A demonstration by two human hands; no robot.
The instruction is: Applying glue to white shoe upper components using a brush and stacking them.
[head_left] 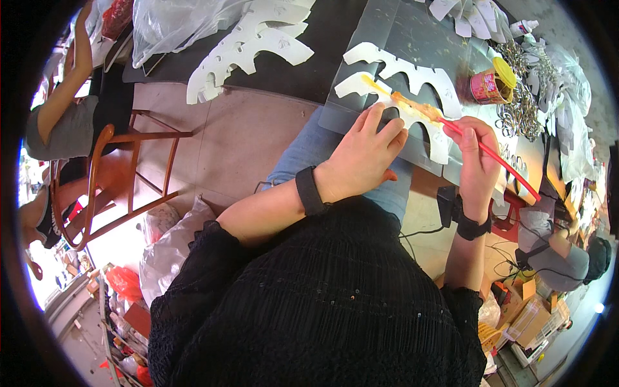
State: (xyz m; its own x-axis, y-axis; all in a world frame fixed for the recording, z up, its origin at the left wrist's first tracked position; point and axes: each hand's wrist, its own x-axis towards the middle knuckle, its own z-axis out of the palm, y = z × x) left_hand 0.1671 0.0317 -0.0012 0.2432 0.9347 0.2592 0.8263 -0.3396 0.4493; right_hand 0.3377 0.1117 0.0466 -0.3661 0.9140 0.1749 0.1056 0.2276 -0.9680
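Observation:
My right hand [476, 158] is closed round a red-handled brush [512, 171]. The brush's tip, coated in yellowish paste, lies on a white scalloped paper piece [439, 147]. A streak of the same paste [375, 84] runs along that piece. My left hand [364, 151] rests on its near edge with the fingers stretched out, partly hiding it. Just beyond lies another white scalloped piece [419, 72]. To the right, a small red-and-yellow tub [483, 88] with a yellow rim stands on the clear table sheet [393, 39].
More white scalloped pieces [248, 48] lie at the far left beside a plastic bag [174, 29]. Metal rings [516, 116] are heaped right of the tub. A wooden chair [132, 164] stands left; other people sit at both sides. Cardboard boxes [529, 319] are at lower right.

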